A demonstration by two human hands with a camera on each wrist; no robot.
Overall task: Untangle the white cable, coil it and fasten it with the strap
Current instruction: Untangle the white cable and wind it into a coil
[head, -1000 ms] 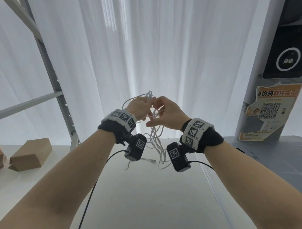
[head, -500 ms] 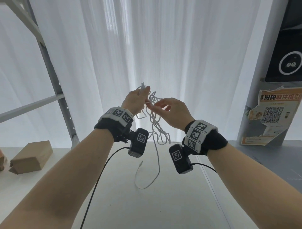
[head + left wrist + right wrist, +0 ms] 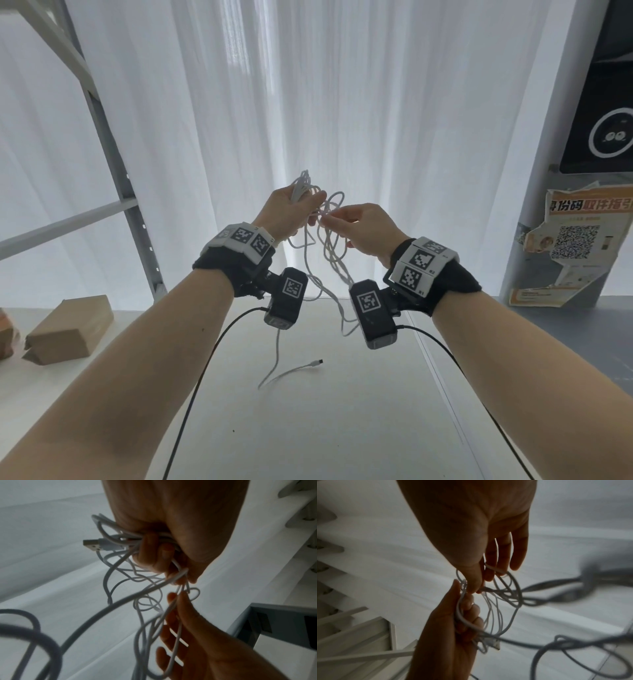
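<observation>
Left hand [image 3: 286, 209] still clutching white cable [image 3: 329, 260] bundle, right hand [image 3: 364, 228] now pinching one strand, tail lower.

Smooth plastic white cable [image 3: 329, 253], matt cardboard box [image 3: 72, 329], sheer cloth curtain [image 3: 342, 102]

Bare forearms, black wristbands [image 3: 236, 274] topped with white fiducial-marker blocks [image 3: 424, 265], black wrist cameras [image 3: 287, 297] tagged likewise, black leads [image 3: 191, 394] trailing.

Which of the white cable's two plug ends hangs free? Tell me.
The small plug dangling low above the table. The other, the flat USB plug, sticks out of the bunch gripped by the left hand.
</observation>
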